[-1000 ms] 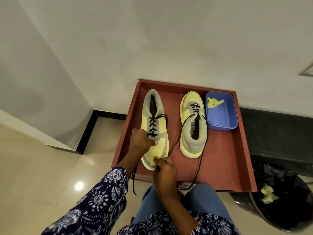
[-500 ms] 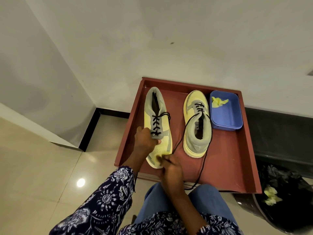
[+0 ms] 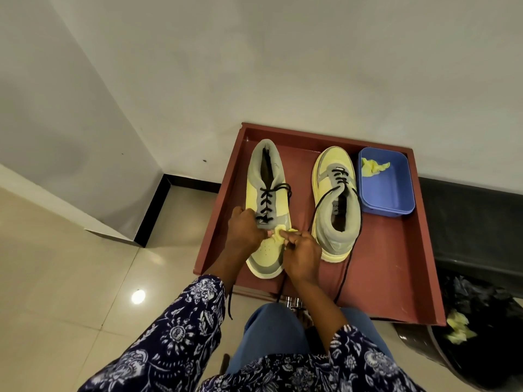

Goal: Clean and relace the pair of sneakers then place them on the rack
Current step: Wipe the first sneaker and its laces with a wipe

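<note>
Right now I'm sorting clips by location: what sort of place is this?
Probably a corner of a home, perhaps an entryway: glossy floor tiles, plain wall, a lined bin beside the tray.

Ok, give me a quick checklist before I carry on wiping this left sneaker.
1. Left hand steadies the left sneaker: ok.
2. Right hand pinches the yellow cloth on the toe: ok.
3. Left sneaker laced: ok.
4. Right sneaker fully laced: not ok, its lace trails over the tray edge.
5. Spare cloth in blue tub: ok.
6. Toe clean: cannot tell.
</note>
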Action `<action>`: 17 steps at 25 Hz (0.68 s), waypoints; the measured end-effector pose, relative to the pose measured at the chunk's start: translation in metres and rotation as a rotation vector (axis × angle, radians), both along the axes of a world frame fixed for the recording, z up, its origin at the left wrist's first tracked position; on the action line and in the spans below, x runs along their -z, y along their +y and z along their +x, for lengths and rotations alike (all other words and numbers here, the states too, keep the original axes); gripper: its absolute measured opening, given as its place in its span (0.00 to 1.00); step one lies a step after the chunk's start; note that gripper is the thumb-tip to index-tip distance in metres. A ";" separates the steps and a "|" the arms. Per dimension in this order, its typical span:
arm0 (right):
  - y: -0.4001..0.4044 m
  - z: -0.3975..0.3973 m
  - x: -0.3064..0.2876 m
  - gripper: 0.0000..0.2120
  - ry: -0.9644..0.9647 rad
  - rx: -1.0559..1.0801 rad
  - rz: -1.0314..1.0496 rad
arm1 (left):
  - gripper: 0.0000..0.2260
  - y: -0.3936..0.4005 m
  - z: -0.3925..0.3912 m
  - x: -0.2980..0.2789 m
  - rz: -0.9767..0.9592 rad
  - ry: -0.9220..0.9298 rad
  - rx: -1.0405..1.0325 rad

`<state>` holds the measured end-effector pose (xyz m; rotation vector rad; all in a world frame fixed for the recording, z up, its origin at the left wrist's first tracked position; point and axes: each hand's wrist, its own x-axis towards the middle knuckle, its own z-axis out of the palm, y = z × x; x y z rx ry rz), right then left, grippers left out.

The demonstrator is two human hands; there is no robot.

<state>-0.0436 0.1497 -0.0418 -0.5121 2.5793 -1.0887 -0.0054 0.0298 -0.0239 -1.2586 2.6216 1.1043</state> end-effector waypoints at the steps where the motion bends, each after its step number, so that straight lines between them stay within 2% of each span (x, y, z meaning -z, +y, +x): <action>1: -0.002 -0.003 -0.003 0.16 -0.001 -0.005 0.004 | 0.22 0.000 0.000 0.000 0.000 0.002 0.002; 8: -0.023 -0.030 -0.004 0.19 0.061 0.009 -0.026 | 0.21 -0.002 0.002 0.001 0.001 0.019 0.007; 13: -0.038 -0.051 -0.007 0.19 -0.013 0.037 -0.035 | 0.21 -0.003 0.002 0.002 -0.001 0.013 0.018; 17: -0.031 -0.047 -0.007 0.17 -0.002 -0.020 -0.012 | 0.22 -0.004 0.001 0.003 0.002 0.001 0.011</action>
